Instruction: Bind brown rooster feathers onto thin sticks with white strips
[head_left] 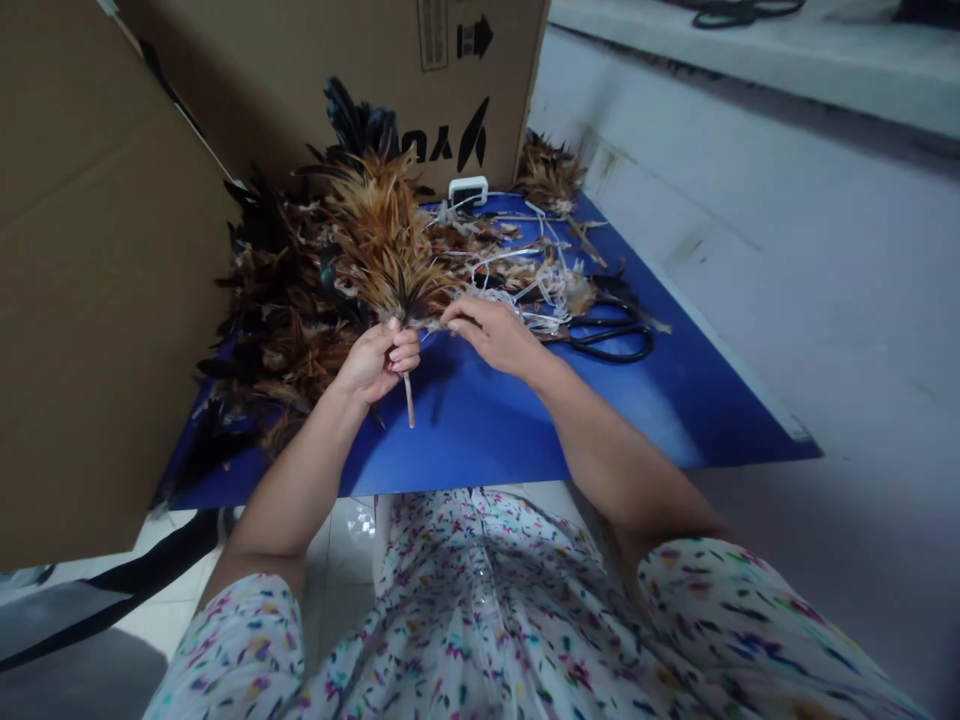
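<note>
My left hand (379,362) is closed round the stick of a feather duster (386,235), just under its golden-brown feathers. The bare end of the stick pokes out below my fist, and dark feathers top the far end. Close to the duster's base on the right, my right hand (491,335) has its thumb and fingertips pinched together. What lies in that pinch is too small to make out, perhaps a feather or strand. Heaps of loose brown and black feathers (281,300) lie to the left of the duster.
Black-handled scissors (611,335) and tangled white string (551,300) lie right of my hands on the blue table (480,430). A small white-framed object (468,190) stands behind. Cardboard (300,60) walls the back and left; a feather bundle (551,170) sits by the right wall.
</note>
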